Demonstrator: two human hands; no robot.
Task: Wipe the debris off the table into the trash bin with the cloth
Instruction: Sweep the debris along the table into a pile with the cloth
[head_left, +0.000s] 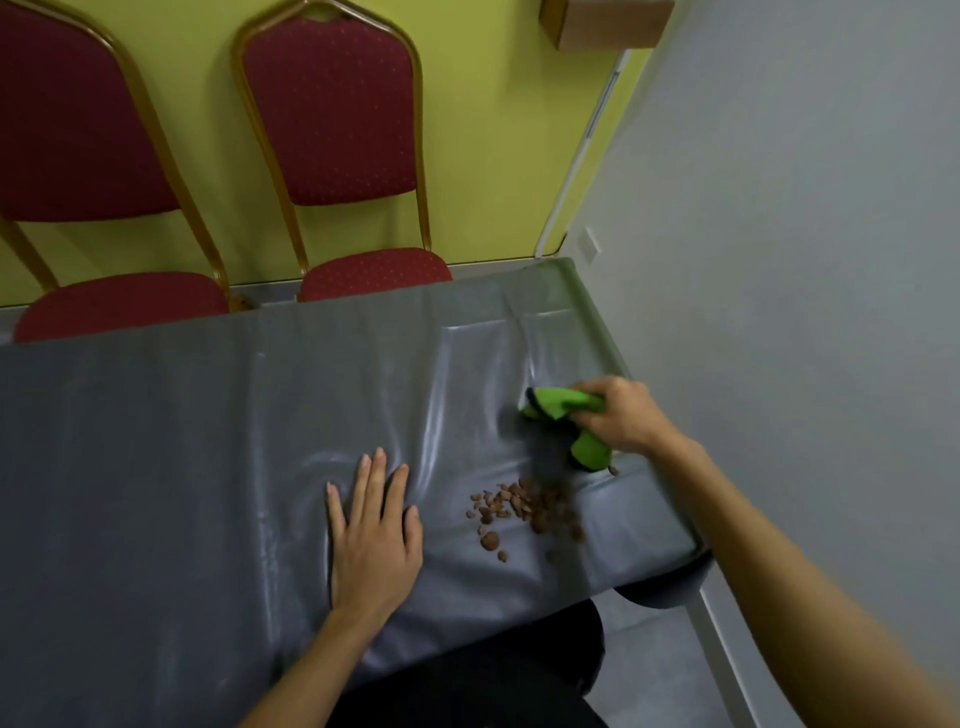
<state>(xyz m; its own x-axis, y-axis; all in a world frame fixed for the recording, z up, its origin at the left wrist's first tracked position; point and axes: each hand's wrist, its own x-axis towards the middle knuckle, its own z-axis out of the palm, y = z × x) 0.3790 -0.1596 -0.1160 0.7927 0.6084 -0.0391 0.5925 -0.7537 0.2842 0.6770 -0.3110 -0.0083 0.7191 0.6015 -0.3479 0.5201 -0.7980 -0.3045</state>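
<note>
A pile of small brown debris (524, 512) lies on the grey table cover (182, 441) near the table's right end. My right hand (621, 415) grips a bunched green cloth (569, 421) just behind the pile, close to the right edge; the cloth looks blurred. My left hand (371, 530) rests flat on the cover, fingers spread, to the left of the debris and apart from it. A dark rounded shape (670, 587) shows below the table's right corner; whether it is the trash bin I cannot tell.
Two red padded chairs (332, 156) with gold frames stand behind the table against a yellow-green wall. A grey wall (805, 260) runs along the table's right end. The cover is wrinkled around my hands.
</note>
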